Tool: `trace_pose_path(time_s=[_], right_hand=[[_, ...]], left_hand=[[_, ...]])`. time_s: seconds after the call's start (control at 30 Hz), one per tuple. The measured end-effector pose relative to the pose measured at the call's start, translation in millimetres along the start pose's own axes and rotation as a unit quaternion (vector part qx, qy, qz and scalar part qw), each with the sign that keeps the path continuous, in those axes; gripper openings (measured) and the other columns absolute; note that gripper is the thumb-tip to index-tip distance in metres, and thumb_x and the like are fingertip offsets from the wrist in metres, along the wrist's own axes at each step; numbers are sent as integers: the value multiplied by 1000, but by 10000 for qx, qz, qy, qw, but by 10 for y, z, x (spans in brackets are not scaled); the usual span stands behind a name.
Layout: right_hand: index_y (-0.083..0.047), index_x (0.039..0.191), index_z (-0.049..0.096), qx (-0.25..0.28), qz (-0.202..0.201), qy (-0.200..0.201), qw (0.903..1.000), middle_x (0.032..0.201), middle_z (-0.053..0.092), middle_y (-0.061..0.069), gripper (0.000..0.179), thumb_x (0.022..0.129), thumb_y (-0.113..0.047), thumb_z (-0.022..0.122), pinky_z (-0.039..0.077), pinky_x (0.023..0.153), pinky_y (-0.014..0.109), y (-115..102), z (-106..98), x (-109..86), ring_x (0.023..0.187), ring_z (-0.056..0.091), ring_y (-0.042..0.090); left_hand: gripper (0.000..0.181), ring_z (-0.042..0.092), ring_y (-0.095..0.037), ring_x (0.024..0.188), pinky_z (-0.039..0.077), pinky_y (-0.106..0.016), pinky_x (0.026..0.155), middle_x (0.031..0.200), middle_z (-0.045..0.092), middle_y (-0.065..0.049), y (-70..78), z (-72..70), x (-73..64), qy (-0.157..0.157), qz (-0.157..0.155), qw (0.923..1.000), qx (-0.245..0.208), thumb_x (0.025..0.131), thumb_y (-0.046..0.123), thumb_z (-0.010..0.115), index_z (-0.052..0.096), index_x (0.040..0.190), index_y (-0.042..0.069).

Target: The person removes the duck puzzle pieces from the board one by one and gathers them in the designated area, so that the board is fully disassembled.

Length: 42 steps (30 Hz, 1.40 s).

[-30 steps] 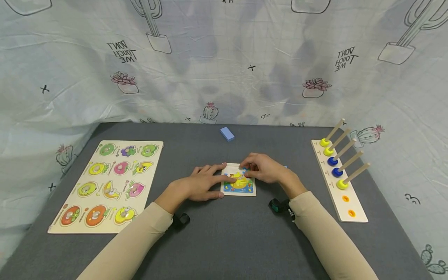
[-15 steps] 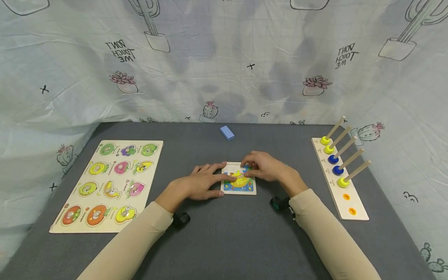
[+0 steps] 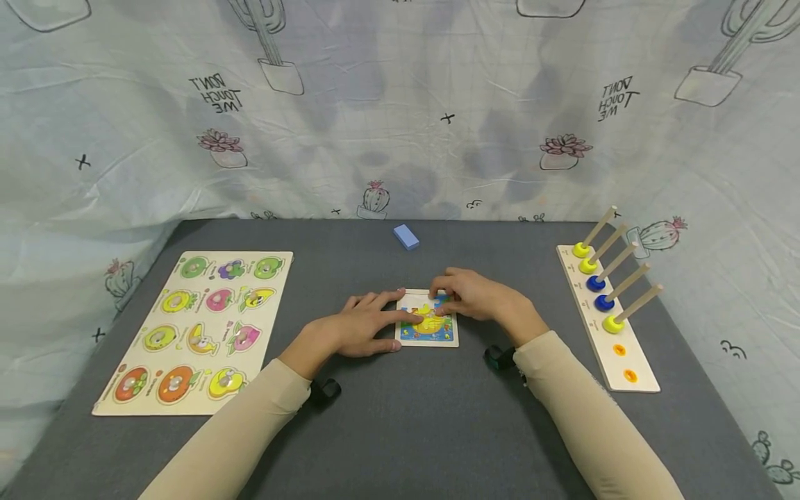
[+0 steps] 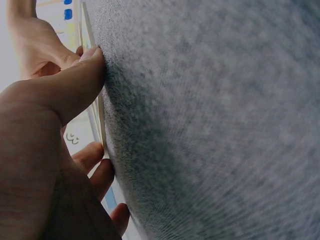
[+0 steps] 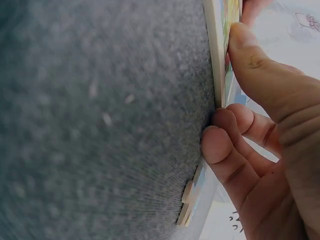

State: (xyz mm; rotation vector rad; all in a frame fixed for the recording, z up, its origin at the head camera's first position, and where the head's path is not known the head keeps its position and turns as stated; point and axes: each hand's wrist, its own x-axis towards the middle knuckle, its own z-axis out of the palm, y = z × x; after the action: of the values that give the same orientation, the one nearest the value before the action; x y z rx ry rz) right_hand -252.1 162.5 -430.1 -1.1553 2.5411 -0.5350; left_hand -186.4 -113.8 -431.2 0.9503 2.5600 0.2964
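Note:
In the head view a small wooden jigsaw puzzle [image 3: 428,342] with a yellow figure on blue lies at mid-table; the top left of its tray shows bare wood. My left hand [image 3: 361,326] lies at its left side, index finger stretched onto the picture and thumb at the lower left edge. My right hand [image 3: 480,297] bends over the upper right, with a blue-green puzzle piece [image 3: 442,300] between thumb and index finger. The right wrist view shows that thumb [image 5: 245,40] on the picture's surface and the other fingers curled by the tray's edge.
A fruit peg board [image 3: 206,305] lies left, partly behind the left sleeve. To the right stands a counting board [image 3: 615,364] with upright pegs and yellow and blue rings. A blue block [image 3: 406,237] lies at the back. Loose puzzle pieces [image 5: 189,192] lie beyond the right hand.
My right index finger has shifted slightly up and right over the tray. The left hand keeps its place on the puzzle.

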Motion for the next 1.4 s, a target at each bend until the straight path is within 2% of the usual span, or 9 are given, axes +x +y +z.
trace_pose_path(time_s=[0.2, 0.47, 0.7, 1.07, 1.23, 1.4], right_hand=[[-19, 117, 67, -188, 22, -80, 9998, 99, 53, 3, 23, 97, -29, 72, 46, 74, 34, 7, -8, -14, 78, 49, 15], [-19, 112, 67, -58, 19, -17, 10000, 102, 53, 1, 22, 94, -28, 76, 49, 81, 36, 39, -1, -17, 88, 53, 17], [-17, 112, 65, 400, -19, 95, 9992, 99, 51, 5, 23, 94, -27, 75, 44, 76, 37, 56, -35, -57, 82, 48, 19], [-15, 116, 63, 873, -27, 314, 9957, 109, 58, 1, 25, 96, -25, 75, 50, 80, 37, 83, -9, -79, 84, 57, 16], [-14, 120, 63, 1237, -74, 426, 9914, 107, 57, 4, 25, 97, -21, 73, 51, 78, 38, 109, 22, -105, 83, 58, 17], [-13, 119, 63, 1473, -72, 530, 9877, 109, 58, 4, 19, 101, -14, 67, 52, 80, 38, 132, 34, -122, 87, 61, 18]], left_hand=[[58, 24, -33, 153, 27, -58, 111, 173, 9, -2, 23, 1, 24, -56, 19, 10000, 12, 103, 50, 57, 36, 157, 49], [58, 25, -32, 152, 27, -57, 111, 174, 8, 0, 41, 6, 38, -91, 3, 9999, 60, 103, 51, 57, 35, 157, 50], [58, 25, -31, 153, 27, -57, 111, 174, 7, 0, 41, -2, 48, -76, 36, 9999, 78, 103, 52, 56, 34, 157, 50], [59, 24, -32, 153, 27, -57, 113, 174, 7, 0, 60, -50, 37, -150, -112, 9998, 75, 103, 51, 58, 35, 156, 51], [56, 23, -34, 154, 25, -61, 114, 174, 6, 0, 89, -35, 43, -65, -131, 9998, 116, 103, 49, 58, 39, 155, 48], [54, 20, -29, 155, 24, -62, 114, 173, 11, 4, 131, -21, 51, 56, -50, 9998, 161, 103, 45, 60, 43, 154, 41]])
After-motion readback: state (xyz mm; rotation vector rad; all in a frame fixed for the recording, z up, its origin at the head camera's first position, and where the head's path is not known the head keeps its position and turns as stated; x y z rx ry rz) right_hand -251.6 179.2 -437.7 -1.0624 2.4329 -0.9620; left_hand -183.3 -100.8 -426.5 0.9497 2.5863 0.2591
